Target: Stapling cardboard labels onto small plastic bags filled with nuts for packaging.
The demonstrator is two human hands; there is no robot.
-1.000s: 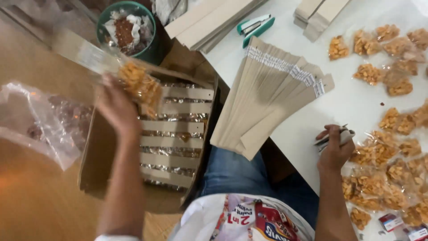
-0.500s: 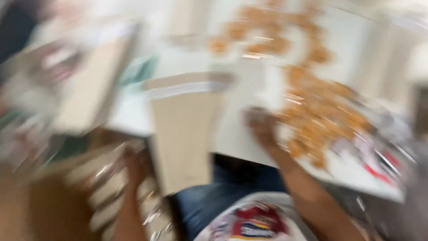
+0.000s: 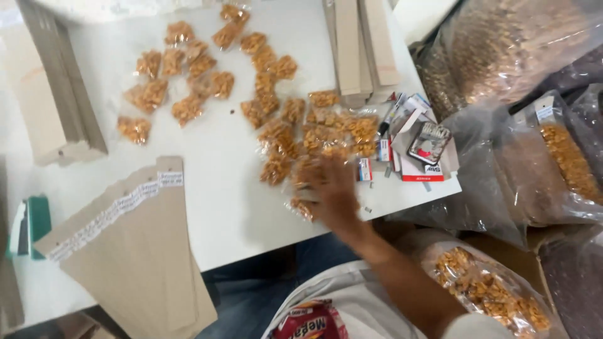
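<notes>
My right hand reaches out palm down over the near edge of a heap of small clear packets of orange-brown snack on the white table. The hand is blurred, so I cannot tell whether it grips a packet. More packets lie scattered toward the far left. My left hand is out of view. A fan of long brown card strips with white labels hangs over the table's near left edge.
A green stapler lies at the far left. Stacks of folded card stand at the left and at the back. Small red-and-white boxes sit right of the heap. Big plastic bags of snack crowd the right side; another is by my arm.
My view has swung right, from the floor carton to the table. My left hand and its carded packet are out of sight. My right hand now lies over the packet heap.
</notes>
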